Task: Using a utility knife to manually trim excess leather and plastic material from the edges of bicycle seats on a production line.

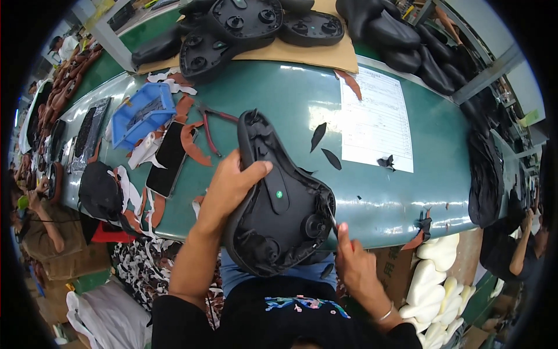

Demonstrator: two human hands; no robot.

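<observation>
A black bicycle saddle point(273, 174) is tilted up over the table's near edge, its underside facing me. Round black spring mounts and a small green sticker show on it, and its cover is folded in along the rim. My left hand point(232, 186) is closed around the saddle's narrow side, thumb on the underside. At the wide end, my right hand point(357, 264) is closed on a slim, blade-like tool point(333, 222) with a bit of red at its grip. The tool's tip is at the saddle's right rim. Its exact kind is hard to make out.
Red-handled pliers point(209, 129), a phone point(167, 160) and a blue bin point(143, 115) are at left among brown and white scraps. A printed sheet point(376, 119) lies at right near black offcuts point(331, 158). More saddles point(247, 20) rest on cardboard behind. Cream foam pieces point(433, 285) are low right.
</observation>
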